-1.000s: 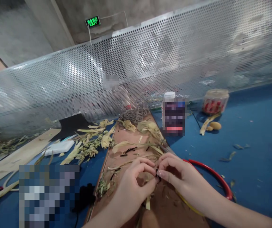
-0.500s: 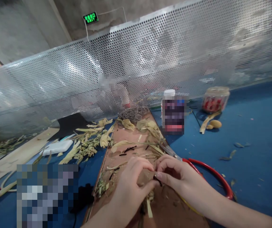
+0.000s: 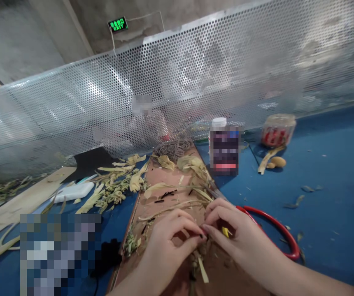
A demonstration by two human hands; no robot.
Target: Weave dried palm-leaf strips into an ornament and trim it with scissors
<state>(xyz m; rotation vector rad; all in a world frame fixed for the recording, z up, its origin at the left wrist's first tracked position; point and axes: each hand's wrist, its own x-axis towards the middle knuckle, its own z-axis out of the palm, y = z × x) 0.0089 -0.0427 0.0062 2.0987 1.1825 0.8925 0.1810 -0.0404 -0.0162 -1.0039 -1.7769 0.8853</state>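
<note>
Over the brown board (image 3: pixel 161 176), my left hand (image 3: pixel 175 236) and my right hand (image 3: pixel 234 226) meet with their fingertips almost touching. Both are closed in a pinch around a small black strip (image 3: pixel 206 237), mostly hidden by the fingers. Something yellow (image 3: pixel 226 231) shows under my right palm; its kind is unclear. Red-handled scissors (image 3: pixel 291 242) lie beside and partly behind my right hand. Beneath the fingers, a pale dried strip (image 3: pixel 203 269) and plant bits rest on the board. Short black pieces (image 3: pixel 168 194) lie just beyond my left hand.
Dried leaves (image 3: pixel 115 191) heap left of the board, near a white case (image 3: pixel 75 191). A white-capped bottle (image 3: pixel 219 122) and a clear jar (image 3: pixel 278 129) stand on the blue table (image 3: pixel 328 172). Behind runs a perforated metal screen (image 3: pixel 177 74). Wire-like tangle (image 3: pixel 173 149) sits at the board's far end.
My fingers have shifted slightly around the small black strip, and both hands stay close together. The yellow thing now shows under my right palm. The pale strip below has swung a little right.
</note>
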